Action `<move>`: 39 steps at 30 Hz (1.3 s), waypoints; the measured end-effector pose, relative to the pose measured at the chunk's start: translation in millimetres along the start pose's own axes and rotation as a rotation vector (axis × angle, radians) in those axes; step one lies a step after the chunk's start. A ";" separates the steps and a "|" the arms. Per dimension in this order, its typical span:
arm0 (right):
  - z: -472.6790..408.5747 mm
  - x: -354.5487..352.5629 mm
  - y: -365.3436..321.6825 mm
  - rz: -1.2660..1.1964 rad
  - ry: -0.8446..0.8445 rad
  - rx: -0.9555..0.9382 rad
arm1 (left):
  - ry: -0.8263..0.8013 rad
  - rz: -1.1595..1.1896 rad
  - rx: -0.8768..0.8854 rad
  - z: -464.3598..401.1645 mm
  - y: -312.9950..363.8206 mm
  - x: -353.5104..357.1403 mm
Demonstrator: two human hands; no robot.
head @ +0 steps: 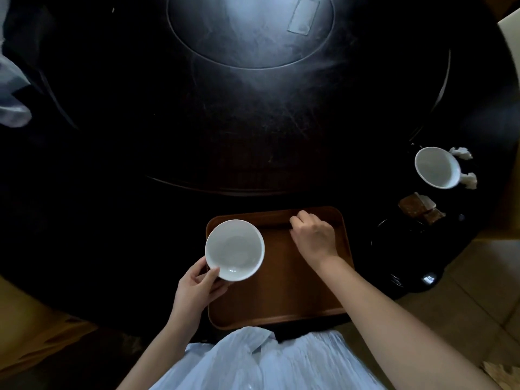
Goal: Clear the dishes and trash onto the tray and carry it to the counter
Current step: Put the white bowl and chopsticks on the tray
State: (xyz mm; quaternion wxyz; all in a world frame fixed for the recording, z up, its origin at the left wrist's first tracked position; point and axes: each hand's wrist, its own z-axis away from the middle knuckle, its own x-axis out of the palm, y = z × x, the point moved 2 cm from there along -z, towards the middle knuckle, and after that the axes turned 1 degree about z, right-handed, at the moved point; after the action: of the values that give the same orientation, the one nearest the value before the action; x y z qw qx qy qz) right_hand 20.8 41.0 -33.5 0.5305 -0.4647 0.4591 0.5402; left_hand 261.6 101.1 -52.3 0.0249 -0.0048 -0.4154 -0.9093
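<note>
A brown wooden tray (281, 291) lies on the dark round table at its near edge. My left hand (197, 288) grips a white bowl (234, 249) by its near rim, holding it over the tray's left far corner. My right hand (313, 235) rests on the tray's far rim with its fingers curled over the edge. At the right, a second white bowl (436, 167) sits tilted on the table, with crumpled white tissues (461, 153) (470, 180) beside it. A brown wrapper (420, 208) lies just below that bowl.
A black dish (405, 249) sits right of the tray near the table's edge. A raised round turntable (250, 29) fills the table's middle. Pale cloth (14, 97) hangs at the far left. Tiled floor (478, 291) shows at the right.
</note>
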 end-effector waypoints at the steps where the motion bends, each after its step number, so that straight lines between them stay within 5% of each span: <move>1: -2.6 -0.4 -0.5 0.010 0.006 0.003 | 0.013 0.004 0.005 -0.6 0.3 2.0; 14: -1.5 8.7 5.1 0.039 0.167 -0.059 | 0.100 0.067 0.014 -0.4 5.1 10.8; 20: 30.7 26.4 7.4 0.014 0.005 -0.032 | 0.136 0.069 0.004 -0.9 8.4 19.2; 26: 31.4 10.5 23.8 -0.081 0.036 -0.060 | 0.227 0.172 -0.092 20.9 -13.6 41.5; 31: 40.6 -9.3 68.9 -0.148 0.139 -0.083 | 0.013 -0.108 -0.098 40.4 -24.1 102.8; 39: 50.6 -34.2 207.5 -0.161 0.214 0.023 | -0.123 -0.698 0.412 33.4 9.9 234.3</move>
State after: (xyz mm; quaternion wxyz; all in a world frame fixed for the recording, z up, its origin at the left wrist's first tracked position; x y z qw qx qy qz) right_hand -187.3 82.8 8.4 0.5256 -0.5489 0.4804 0.4378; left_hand 27.7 110.3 -16.0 -0.3098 0.0871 -0.5661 -0.7589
